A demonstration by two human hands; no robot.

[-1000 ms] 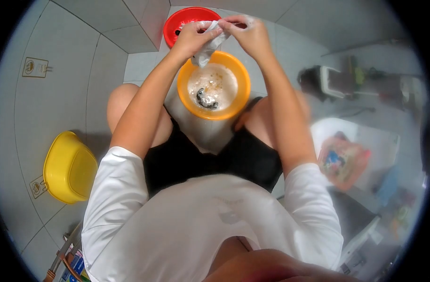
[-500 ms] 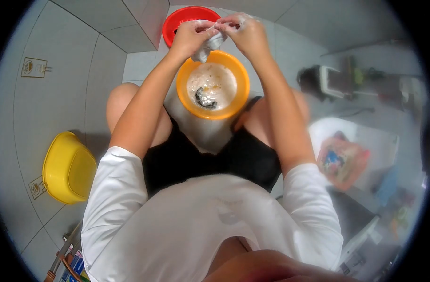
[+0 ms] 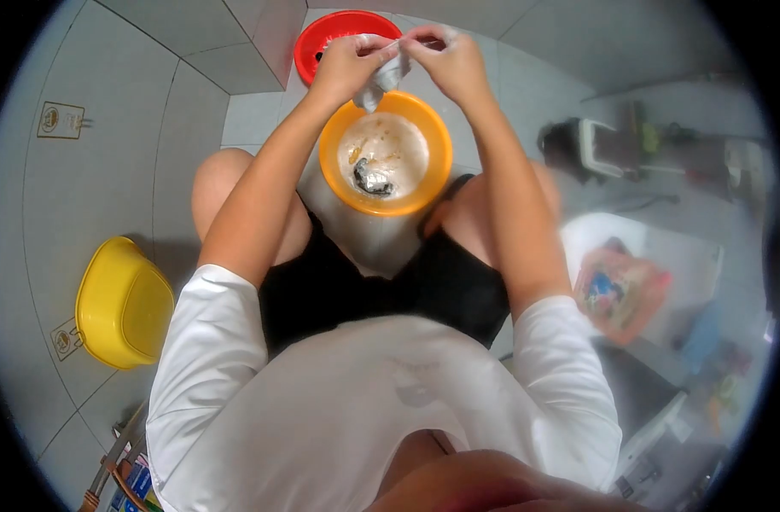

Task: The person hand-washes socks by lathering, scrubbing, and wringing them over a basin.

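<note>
Above the far rim of an orange basin [image 3: 445,145], my left hand [image 3: 349,66] and my right hand [image 3: 455,61] meet at a crumpled white wet cloth [image 3: 381,85]. My left fingers are closed around its upper part, and the rest hangs below them. At its upper right edge my right thumb and fingers pinch the fabric. Whitish, sudsy water [image 3: 403,141] fills the basin, and a dark, bunched wet piece of fabric [image 3: 373,177] partly breaks the surface.
Behind my left hand a red basin [image 3: 309,51] sits on the tiled floor by the wall corner. A yellow basin [image 3: 121,303] hangs on the left wall. To the right are a white container with a pink bag [image 3: 633,303] and blurred items.
Both hands stay almost in place, with my right fingers shifting slightly on the cloth. White material seen on the back of my right hand no longer shows. Yellowish bits in the basin water have drifted left.
</note>
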